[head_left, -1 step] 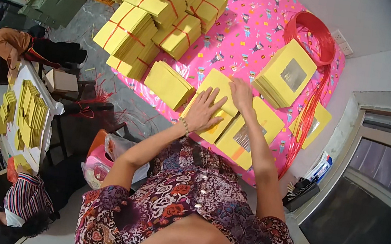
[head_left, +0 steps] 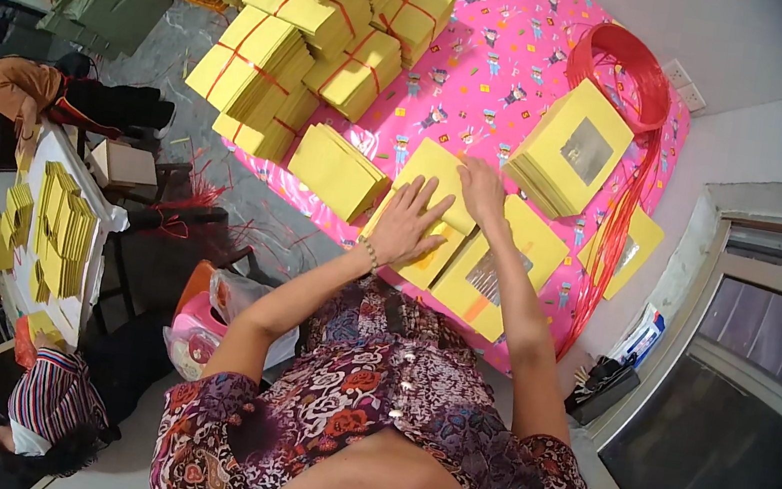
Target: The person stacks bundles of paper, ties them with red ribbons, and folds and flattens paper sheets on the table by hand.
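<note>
My left hand [head_left: 402,219] lies flat with fingers spread on a yellow paper envelope [head_left: 437,158] at the table's near edge. Opposite it, my right hand [head_left: 483,194] has its fingers curled in at that envelope's right edge; its fingertips are partly hidden. Under my right forearm rests another yellow stack with a window [head_left: 535,238], which has an orange strip across its near part. Just left of my hands sits a loose yellow stack [head_left: 337,171].
Red-tied yellow bundles [head_left: 254,62] are piled at the far left of the pink patterned table cover [head_left: 483,66]. A windowed stack [head_left: 578,146] and a coil of red strapping [head_left: 657,87] sit at right. Two people work around a white table [head_left: 93,276] at left.
</note>
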Demonstrator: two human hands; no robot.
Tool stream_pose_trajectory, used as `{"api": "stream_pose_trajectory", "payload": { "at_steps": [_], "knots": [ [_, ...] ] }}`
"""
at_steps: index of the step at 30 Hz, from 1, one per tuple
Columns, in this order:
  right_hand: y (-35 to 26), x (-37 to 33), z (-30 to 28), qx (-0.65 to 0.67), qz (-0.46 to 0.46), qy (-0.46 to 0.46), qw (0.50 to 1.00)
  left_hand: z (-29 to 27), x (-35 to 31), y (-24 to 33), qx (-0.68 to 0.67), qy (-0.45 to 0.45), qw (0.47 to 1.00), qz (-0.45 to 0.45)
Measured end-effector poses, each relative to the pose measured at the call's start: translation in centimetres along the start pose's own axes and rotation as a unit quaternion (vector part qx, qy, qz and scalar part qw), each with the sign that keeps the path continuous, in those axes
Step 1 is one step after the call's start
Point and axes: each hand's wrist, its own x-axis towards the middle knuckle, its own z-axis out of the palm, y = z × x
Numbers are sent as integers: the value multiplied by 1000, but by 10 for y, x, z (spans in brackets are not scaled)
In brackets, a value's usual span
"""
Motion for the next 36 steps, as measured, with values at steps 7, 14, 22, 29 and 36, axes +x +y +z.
{"api": "stream_pose_trajectory", "payload": {
  "at_steps": [7, 14, 22, 29, 36],
  "knots": [
    [-1, 1, 3, 19, -3, 6, 1000, -1, -1, -1, -1, -5, 1000, -4],
    [-16, -5, -13, -10, 5, -11, 1000, 3, -1, 0, 2, -20, 1000, -10],
    [-51, -112, -14, -138, -67, -59, 986, 7, -7, -2, -25, -17, 999, -15],
    [-56, -124, -12, -139, -13, -174, 975, 10, -7, -7, -18, -28, 999, -7],
    [-47, -126, 0, -187, -25, -144, 971, -1, -16, -18, 12, -25, 1000, 9]
  ]
}}
